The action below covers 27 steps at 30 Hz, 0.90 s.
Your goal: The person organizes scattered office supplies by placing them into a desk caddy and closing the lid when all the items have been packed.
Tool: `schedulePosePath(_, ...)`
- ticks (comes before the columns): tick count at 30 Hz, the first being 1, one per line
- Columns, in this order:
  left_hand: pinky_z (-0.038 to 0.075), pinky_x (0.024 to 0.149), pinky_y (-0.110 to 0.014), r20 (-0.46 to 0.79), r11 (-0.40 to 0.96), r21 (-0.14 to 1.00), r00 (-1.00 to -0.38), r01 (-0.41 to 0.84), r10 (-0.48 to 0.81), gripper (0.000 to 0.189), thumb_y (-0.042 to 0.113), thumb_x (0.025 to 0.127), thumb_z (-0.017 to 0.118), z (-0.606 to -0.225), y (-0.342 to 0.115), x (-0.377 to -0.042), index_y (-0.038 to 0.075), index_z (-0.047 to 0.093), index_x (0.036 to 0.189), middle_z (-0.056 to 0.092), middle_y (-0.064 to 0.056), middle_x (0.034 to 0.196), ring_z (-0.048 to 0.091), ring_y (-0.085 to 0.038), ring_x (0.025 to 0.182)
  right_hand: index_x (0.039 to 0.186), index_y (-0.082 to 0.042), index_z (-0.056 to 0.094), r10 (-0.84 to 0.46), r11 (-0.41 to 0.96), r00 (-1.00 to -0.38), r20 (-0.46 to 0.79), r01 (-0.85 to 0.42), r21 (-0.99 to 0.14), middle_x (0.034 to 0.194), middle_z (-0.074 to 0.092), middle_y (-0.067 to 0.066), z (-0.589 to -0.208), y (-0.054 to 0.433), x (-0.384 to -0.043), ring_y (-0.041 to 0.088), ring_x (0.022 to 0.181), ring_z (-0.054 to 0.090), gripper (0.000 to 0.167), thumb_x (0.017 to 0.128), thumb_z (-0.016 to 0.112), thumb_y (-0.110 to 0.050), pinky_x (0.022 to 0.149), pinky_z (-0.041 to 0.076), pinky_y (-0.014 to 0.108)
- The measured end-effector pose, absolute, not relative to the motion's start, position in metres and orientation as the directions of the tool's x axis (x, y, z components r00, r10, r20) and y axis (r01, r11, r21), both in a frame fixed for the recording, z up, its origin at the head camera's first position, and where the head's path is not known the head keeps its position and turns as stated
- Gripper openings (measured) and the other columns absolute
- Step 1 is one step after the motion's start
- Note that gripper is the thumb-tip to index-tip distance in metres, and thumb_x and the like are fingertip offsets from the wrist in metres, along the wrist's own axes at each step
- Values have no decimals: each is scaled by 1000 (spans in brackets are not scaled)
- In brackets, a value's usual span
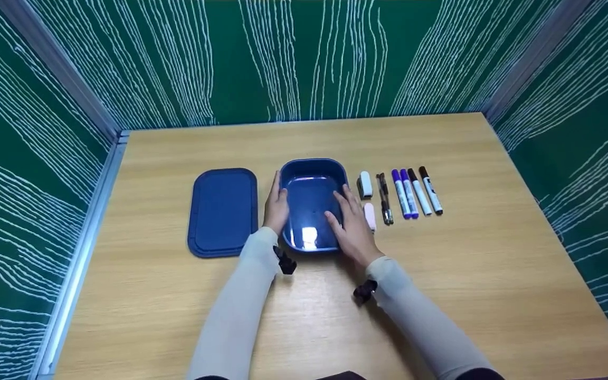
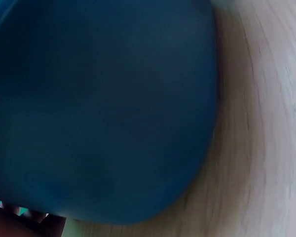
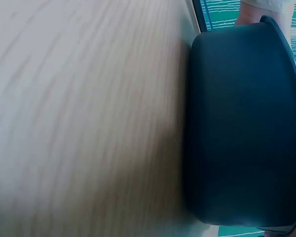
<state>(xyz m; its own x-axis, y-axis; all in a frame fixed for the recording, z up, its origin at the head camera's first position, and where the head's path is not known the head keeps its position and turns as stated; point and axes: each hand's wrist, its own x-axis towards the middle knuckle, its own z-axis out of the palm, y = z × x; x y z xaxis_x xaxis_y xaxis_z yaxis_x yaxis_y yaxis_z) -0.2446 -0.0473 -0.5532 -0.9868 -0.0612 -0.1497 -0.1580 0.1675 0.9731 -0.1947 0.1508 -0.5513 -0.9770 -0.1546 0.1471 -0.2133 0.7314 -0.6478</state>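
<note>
The left grip [image 1: 276,207], a bare hand, lies along the left side of a storage container [image 1: 306,208], its fingers stretched nearly straight and its thumb at the rim. The right grip [image 1: 354,227] sits at the opposite side, fingers extended and spread, with thumb and fingertips reaching over the rim; whether they press inside the wall I cannot tell. The container, at mid-bench between both hands, is dark blue, glossy, upright and rounded at the corners, with a bright reflection on its inner floor; the right wrist view shows its smooth outer wall and base meeting the wood. Its flat blue lid [image 1: 223,212] lies just to the left, one near corner close to the left sleeve [image 1: 246,295]. On the right, room is tighter: a white-and-dark block [image 1: 366,184] and a pale pink piece [image 1: 370,215] lie right beside the right hand, then dark slim penlike stock [image 1: 384,198], two purple-capped markers [image 1: 401,196] and two black-capped markers [image 1: 420,192]. Bare bench [image 1: 145,295] stretches left of the lid, beyond the markers, and behind the container to the green wall [image 1: 230,63].
</note>
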Motion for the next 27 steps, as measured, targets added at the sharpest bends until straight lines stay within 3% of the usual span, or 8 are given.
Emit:
schedulePosePath(7,22,121,-42,-141,163,975,-987,-152,-74,55,17,109,30,-551,-47,-245,32,13,159,15,1,165,23,-25,149,153,-14,36,-166,685,-969,184,-248,-686,165,19,6,-550,161,-196,32,152,12,60,103,41,-48,121,13,56)
schedulePosePath(12,22,121,-41,-153,146,976,-985,-164,-83,55,19,109,30,-551,-47,-243,35,13,159,15,3,165,23,-24,149,154,-17,35,-82,665,-977,198,-202,-719,164,21,5,-550,179,-198,29,152,11,56,105,40,-43,121,12,55)
schedulePosePath(20,19,122,-40,-156,163,972,-984,-169,-88,55,21,109,29,-552,-48,-242,36,12,158,14,5,165,20,-21,150,149,-5,40,-20,696,-978,207,-162,-699,159,32,13,-561,203,-196,38,147,24,56,99,59,-19,120,19,52)
schedulePosePath(27,18,122,-41,-156,162,972,-985,-167,-79,55,21,109,29,-551,-47,-242,38,11,158,13,5,165,18,-21,151,149,-5,41,-31,755,-984,175,-138,-642,155,38,15,-564,212,-193,37,143,32,61,93,65,-10,119,26,49)
